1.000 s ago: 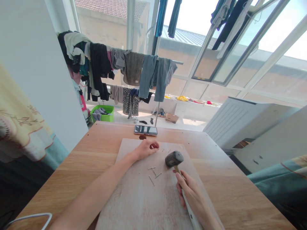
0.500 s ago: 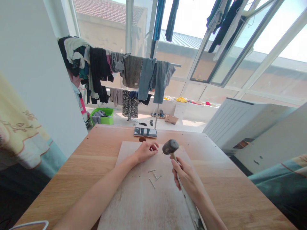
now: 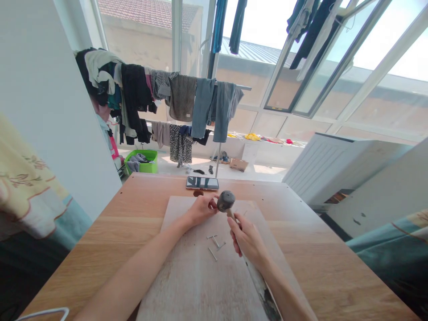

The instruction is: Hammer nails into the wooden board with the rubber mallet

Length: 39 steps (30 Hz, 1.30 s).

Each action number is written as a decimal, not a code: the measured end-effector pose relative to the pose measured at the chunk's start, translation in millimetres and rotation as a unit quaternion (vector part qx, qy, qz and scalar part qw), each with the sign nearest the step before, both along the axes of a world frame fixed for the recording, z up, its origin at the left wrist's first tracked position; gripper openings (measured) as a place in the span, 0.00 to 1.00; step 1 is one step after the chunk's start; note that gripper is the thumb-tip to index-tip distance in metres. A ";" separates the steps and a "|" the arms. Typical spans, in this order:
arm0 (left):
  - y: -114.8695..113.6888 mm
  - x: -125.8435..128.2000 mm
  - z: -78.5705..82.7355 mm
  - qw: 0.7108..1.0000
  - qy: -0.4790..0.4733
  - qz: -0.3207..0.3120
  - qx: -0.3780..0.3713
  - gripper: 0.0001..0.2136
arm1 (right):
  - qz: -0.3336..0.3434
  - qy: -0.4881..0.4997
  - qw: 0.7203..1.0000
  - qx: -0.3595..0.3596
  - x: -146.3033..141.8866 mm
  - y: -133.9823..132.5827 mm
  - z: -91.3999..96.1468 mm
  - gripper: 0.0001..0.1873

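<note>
Rubber mallet [image 3: 226, 201], moved leftward since the earlier look, gripped in right hand [image 3: 248, 243]; head just beside loosely curled, empty-looking left hand [image 3: 200, 210]; a careless swing could strike those fingers.

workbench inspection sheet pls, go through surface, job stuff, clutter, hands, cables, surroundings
surface: wooden table with a scuffed pale board on it
job's things: mallet raised above the board; loose nails on the board
clutter: phone at the table's far edge; small brown scrap beside it
grippers: right hand grips the mallet handle; left hand curled by the mallet head, can't tell if it holds anything
cables: white loop at bottom left, may be a cable
surroundings: laundry on a rack, green basket on the floor
</note>
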<state>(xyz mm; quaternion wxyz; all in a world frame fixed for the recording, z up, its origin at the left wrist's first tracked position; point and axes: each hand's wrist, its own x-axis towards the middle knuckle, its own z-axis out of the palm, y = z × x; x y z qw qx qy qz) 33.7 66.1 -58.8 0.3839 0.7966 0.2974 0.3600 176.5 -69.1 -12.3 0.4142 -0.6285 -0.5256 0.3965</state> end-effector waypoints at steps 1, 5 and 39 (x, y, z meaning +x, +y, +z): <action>0.6 0.1 -1.0 1.000 -0.002 -0.001 0.002 0.18 | 0.003 0.000 1.000 -0.002 -0.1 -0.6 -0.7 0.16; 1.2 0.5 -2.5 1.000 0.000 0.007 0.000 0.16 | -0.010 -0.005 1.000 0.016 -1.1 -3.5 -2.1 0.16; -55.9 -2.1 70.7 0.861 0.445 -0.209 0.128 0.09 | -0.034 0.036 0.997 -0.054 26.3 -58.1 -45.2 0.22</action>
